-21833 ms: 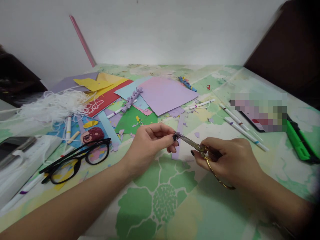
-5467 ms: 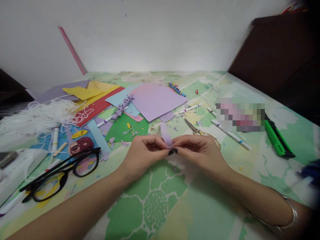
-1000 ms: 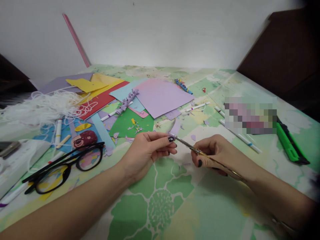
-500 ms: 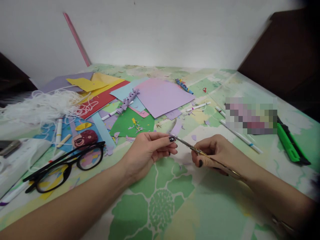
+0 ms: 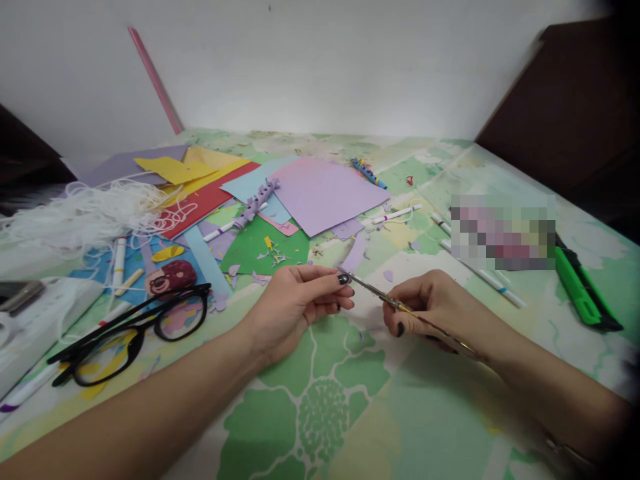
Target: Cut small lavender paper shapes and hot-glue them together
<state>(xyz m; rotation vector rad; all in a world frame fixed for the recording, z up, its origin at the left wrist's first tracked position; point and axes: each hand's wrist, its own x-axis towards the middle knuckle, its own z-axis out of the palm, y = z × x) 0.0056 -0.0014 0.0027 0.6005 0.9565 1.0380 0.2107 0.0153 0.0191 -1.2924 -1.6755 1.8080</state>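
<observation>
Between the thumb and fingertips of my left hand (image 5: 313, 293) is a narrow lilac paper strip (image 5: 355, 253), which sticks up from the pinch. My right hand (image 5: 425, 310) is closed around a slim pair of scissors (image 5: 380, 293) with gold-coloured handles. Their blades point left and reach the paper beside my left thumb, seen nearly edge-on, so I cannot tell how far apart they are. Several lilac scraps (image 5: 389, 275) lie on the table around the hands.
Coloured paper sheets (image 5: 330, 193), a fringed lilac paper roll (image 5: 256, 203) and a tangle of white string (image 5: 100, 210) cover the back left. Black-framed glasses (image 5: 135, 340) lie near my left forearm. White markers (image 5: 483, 273) and a green box cutter (image 5: 583, 287) are on the right.
Both hands stay almost in place. The lilac strip tilts slightly at the blades, and the scissors have shifted only a little.
</observation>
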